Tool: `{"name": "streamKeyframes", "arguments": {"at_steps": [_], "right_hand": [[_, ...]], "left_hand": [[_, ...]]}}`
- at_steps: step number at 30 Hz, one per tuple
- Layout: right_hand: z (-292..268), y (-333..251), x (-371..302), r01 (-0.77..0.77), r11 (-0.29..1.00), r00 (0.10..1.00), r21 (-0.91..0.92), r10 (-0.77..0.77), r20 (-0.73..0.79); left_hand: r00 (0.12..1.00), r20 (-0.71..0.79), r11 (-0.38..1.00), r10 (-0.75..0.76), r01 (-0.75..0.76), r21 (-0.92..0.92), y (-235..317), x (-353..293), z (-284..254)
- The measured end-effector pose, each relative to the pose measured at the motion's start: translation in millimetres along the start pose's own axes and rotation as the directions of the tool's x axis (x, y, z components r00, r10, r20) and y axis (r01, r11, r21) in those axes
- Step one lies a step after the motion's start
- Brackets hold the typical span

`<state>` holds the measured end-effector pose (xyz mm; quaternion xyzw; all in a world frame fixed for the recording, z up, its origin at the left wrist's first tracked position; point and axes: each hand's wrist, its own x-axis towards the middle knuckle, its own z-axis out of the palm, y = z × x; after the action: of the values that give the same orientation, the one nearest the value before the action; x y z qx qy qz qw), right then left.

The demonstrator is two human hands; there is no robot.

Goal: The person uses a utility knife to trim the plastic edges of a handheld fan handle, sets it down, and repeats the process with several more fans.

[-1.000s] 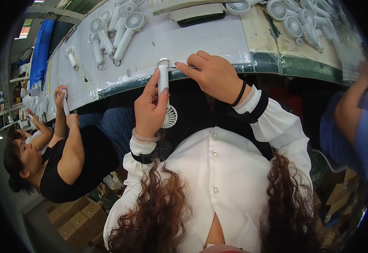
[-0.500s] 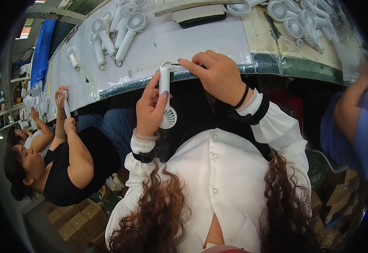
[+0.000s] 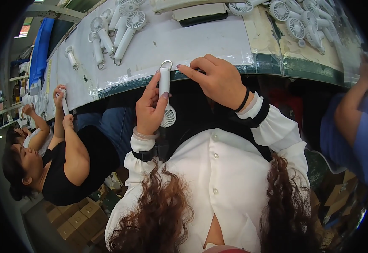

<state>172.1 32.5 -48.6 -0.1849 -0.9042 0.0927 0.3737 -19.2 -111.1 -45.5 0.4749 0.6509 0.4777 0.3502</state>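
My left hand (image 3: 150, 111) is wrapped round a white handheld fan (image 3: 164, 83) at the table's front edge. The fan's handle points away from me, and its round grille lies below my thumb, nearest my body. A metal ring (image 3: 166, 64) sits at the far end of the handle. My right hand (image 3: 215, 76) is closed, its index finger stretched toward that ring. A thin dark thing shows between its fingers and the handle end; its kind is too small to make out.
Several white handheld fans (image 3: 125, 36) lie at the table's far left, and a pile of fans (image 3: 306, 21) lies at the right. A dark tray (image 3: 203, 19) stands at the back. Co-workers sit at both sides. Cardboard boxes (image 3: 82, 219) stand on the floor.
The metal ring stands slightly more upright and apart from my right fingertip. Both hands have hardly moved. At the left, a co-worker's hands have shifted slightly.
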Motion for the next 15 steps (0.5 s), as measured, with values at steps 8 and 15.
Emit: {"name": "streamKeyframes", "arguments": {"at_steps": [8,15], "right_hand": [[-0.3,1.0,-0.2,0.015,1.0,1.0,0.005,-0.016,0.002],[-1.0,1.6,0.5,0.024,1.0,0.999,0.011,-0.024,0.024]], "left_hand": [[1.0,0.002,1.0,-0.011,0.011,0.019,2.7,-0.1,0.2],[1.0,-0.005,1.0,-0.003,0.003,0.016,4.0,0.6,0.9]]}}
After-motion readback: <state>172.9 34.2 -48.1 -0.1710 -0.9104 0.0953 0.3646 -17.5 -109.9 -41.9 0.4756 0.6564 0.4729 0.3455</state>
